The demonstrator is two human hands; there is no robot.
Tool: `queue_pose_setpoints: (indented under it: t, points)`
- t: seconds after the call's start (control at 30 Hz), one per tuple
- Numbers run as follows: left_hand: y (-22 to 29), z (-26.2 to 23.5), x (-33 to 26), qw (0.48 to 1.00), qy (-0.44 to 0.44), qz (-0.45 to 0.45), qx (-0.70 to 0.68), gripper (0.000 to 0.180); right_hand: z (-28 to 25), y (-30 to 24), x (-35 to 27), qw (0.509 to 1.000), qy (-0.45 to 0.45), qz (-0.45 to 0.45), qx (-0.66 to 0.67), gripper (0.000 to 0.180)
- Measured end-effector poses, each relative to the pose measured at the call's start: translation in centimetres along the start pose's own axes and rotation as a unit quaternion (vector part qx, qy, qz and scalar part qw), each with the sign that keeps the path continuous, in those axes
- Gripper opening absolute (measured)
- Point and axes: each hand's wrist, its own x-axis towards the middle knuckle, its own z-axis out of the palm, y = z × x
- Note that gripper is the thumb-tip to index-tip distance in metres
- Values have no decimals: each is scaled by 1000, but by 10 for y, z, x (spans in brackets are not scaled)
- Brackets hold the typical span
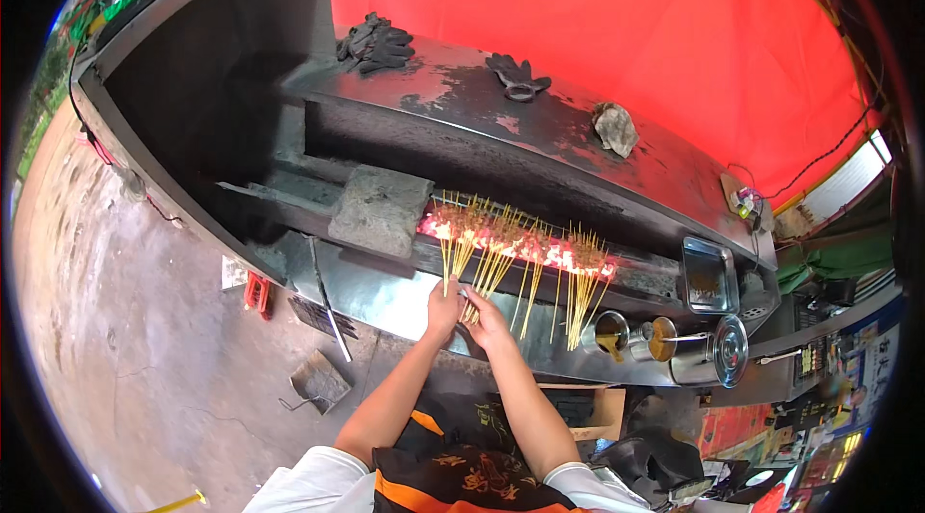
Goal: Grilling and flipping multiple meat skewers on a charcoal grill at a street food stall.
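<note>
Skewers (501,263), thin yellow sticks over embers (525,245)

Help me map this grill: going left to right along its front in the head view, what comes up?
Grey stone block → left hand → right hand → bamboo skewers over glowing coals → two sauce cups → round metal lid.

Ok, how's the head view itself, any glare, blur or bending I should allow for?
Head view: fisheye bends the grill edges, black at the corners; glowing coals blow out behind the skewers; both hands are sharp; the red backdrop tints things warm.
</note>
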Motion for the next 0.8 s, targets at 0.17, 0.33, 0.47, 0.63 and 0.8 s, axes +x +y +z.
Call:
queue_pose_setpoints:
  t: [0.17,0.33,0.47,0.63,0.8]
  points:
    - [1,-3,-1,999,-1,34,-10,23,13,21,2,975,154,-163,-5,11]
    - [11,1,-1,994,-44,-60,-74,12,-1,3,-8,951,200,-225,-70,22]
    - [10,4,8,967,-115,-163,-157,11,-12,-5,-12,948,198,-237,-77,21]
    - [3,-3,5,983,-70,-128,-115,18,13,21,-47,959,234,-99,122,39]
    - [-14,-13,0,985,86,65,136,32,32,62,-49,990,138,-9,-29,45]
